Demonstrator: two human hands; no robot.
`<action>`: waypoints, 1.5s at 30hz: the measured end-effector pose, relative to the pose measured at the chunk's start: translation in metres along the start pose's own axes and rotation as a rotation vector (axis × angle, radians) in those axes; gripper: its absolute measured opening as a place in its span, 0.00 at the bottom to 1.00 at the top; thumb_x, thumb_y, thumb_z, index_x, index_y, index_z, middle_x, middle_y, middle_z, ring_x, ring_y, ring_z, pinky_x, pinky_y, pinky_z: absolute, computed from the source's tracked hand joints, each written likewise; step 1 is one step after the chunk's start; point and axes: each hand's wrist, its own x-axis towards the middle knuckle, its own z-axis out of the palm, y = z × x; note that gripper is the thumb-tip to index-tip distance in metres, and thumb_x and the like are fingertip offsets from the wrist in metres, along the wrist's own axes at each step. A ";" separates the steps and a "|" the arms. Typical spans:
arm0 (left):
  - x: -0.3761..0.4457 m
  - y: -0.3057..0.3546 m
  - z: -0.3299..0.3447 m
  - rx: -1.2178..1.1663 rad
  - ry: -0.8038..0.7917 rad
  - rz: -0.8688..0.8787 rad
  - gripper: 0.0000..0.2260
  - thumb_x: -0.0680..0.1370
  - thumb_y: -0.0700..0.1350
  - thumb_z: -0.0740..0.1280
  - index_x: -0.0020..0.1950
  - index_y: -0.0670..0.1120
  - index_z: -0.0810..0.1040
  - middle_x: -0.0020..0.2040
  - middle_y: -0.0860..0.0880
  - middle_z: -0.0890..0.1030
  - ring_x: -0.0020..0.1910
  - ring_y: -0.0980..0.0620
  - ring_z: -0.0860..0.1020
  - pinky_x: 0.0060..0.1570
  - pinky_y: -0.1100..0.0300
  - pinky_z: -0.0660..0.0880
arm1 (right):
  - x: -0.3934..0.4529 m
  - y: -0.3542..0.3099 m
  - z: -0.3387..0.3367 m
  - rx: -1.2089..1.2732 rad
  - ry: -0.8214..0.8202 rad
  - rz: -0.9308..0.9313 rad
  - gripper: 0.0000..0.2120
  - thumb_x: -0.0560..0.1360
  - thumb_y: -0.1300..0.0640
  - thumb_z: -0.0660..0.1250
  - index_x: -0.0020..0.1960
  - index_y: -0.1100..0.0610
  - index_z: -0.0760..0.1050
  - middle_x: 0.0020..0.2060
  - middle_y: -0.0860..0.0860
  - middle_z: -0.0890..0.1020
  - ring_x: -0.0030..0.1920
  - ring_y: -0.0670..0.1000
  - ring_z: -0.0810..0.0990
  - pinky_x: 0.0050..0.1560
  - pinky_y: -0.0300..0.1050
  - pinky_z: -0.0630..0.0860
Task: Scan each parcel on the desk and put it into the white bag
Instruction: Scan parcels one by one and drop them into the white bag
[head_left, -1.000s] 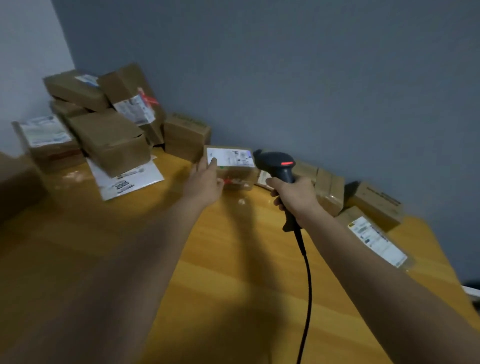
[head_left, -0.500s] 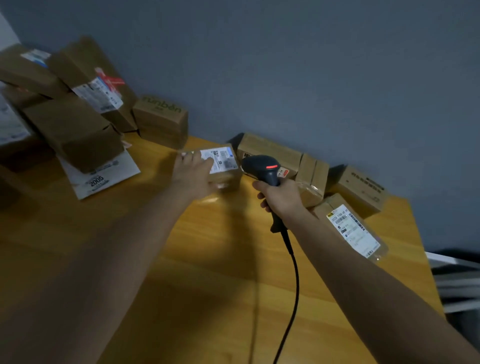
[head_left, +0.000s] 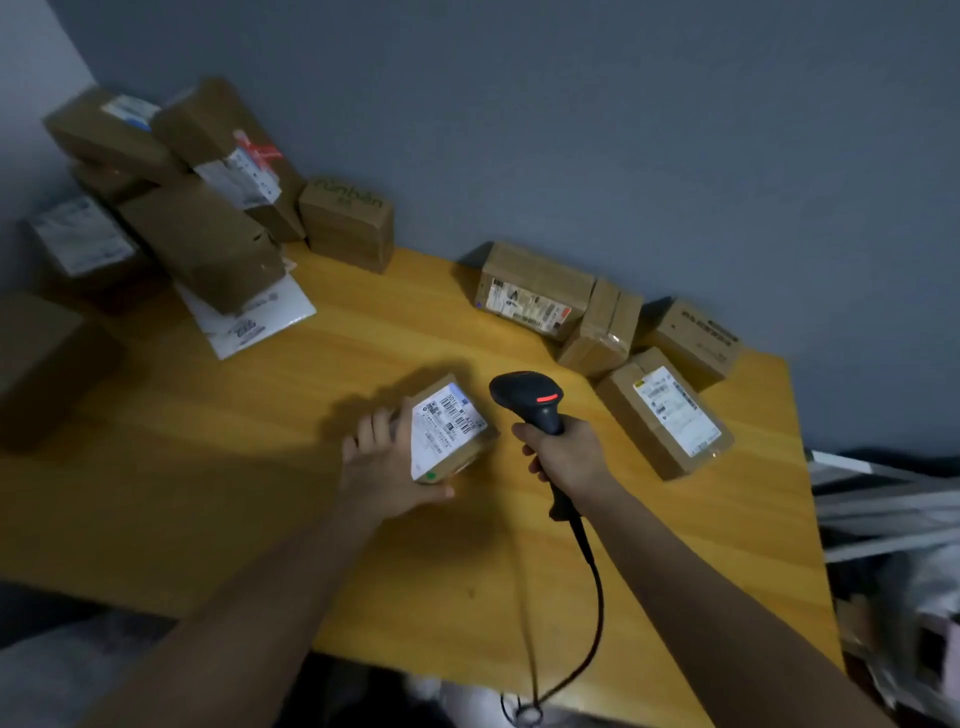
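Note:
My left hand (head_left: 387, 465) grips a small brown parcel (head_left: 448, 428) with a white barcode label, holding it just above the middle of the wooden desk (head_left: 260, 467). My right hand (head_left: 569, 454) holds a black corded barcode scanner (head_left: 530, 397) by its handle. The scanner's head sits just right of the parcel, with a red light on top. The white bag is only dimly visible as pale crumpled material (head_left: 904, 597) beyond the desk's right edge.
A heap of brown boxes (head_left: 171, 208) and a white mailer (head_left: 249, 317) fills the back left corner. Several more parcels (head_left: 535, 291) (head_left: 665, 413) lie along the wall at the back right. The scanner cable (head_left: 587, 597) hangs over the desk's front edge.
My left hand has pulled the labelled parcel from the back of the desk towards me to the middle. The scanner hand came along with it, staying to its right.

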 end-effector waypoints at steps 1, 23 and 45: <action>-0.021 -0.004 0.006 -0.003 0.020 -0.015 0.62 0.57 0.79 0.64 0.79 0.47 0.45 0.72 0.44 0.60 0.69 0.43 0.60 0.63 0.48 0.61 | -0.015 0.008 0.002 -0.015 -0.001 0.019 0.07 0.73 0.56 0.72 0.41 0.59 0.78 0.33 0.53 0.79 0.27 0.49 0.75 0.30 0.42 0.72; -0.145 -0.011 0.034 -0.980 -0.212 -0.248 0.46 0.75 0.35 0.69 0.79 0.53 0.40 0.56 0.49 0.77 0.41 0.47 0.81 0.34 0.55 0.80 | -0.149 0.071 0.018 -0.119 -0.216 0.101 0.10 0.75 0.56 0.70 0.43 0.63 0.78 0.32 0.56 0.78 0.24 0.50 0.73 0.27 0.42 0.69; -0.165 -0.029 0.034 -0.846 -0.161 -0.232 0.36 0.78 0.40 0.68 0.79 0.46 0.50 0.67 0.42 0.74 0.68 0.47 0.70 0.56 0.62 0.64 | -0.167 0.061 0.027 -0.279 -0.211 0.062 0.08 0.73 0.54 0.69 0.38 0.57 0.77 0.30 0.54 0.80 0.28 0.51 0.76 0.30 0.42 0.72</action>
